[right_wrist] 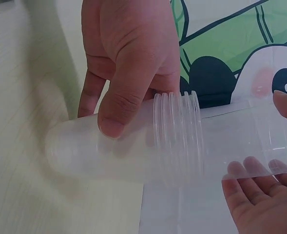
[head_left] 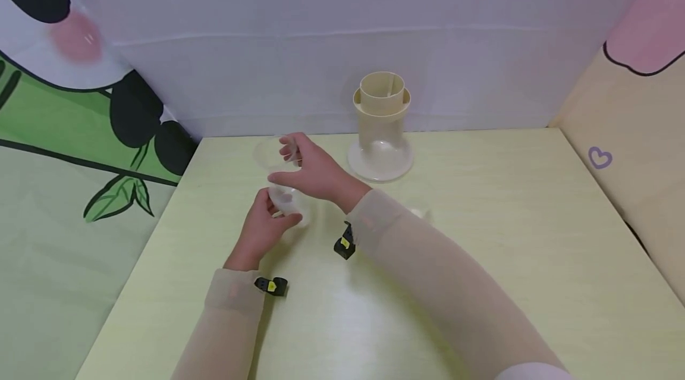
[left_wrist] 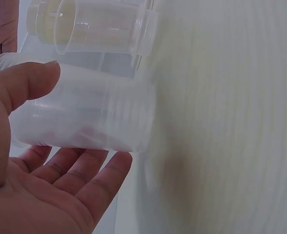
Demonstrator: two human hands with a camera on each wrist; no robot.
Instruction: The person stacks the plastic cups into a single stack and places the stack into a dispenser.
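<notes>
My left hand (head_left: 259, 231) holds a stack of clear plastic cups (right_wrist: 75, 151) from the side, the thumb across it and the fingers underneath in the left wrist view. Several rims sit close together at the stack's mouth. Above, my right hand (head_left: 321, 172) grips another clear cup (right_wrist: 240, 129), its fingers curled behind the see-through wall. This cup lines up with the stack, its end right at the stack's rims in the right wrist view. Both are held over the back left of the table (head_left: 481, 249).
Near the back edge stands a cream cylindrical holder (head_left: 381, 130) with a double-ringed top, a translucent body and a round base. A small clear item (head_left: 421, 212) lies partly behind my right sleeve. Printed cloth (head_left: 332, 71) hangs behind the table.
</notes>
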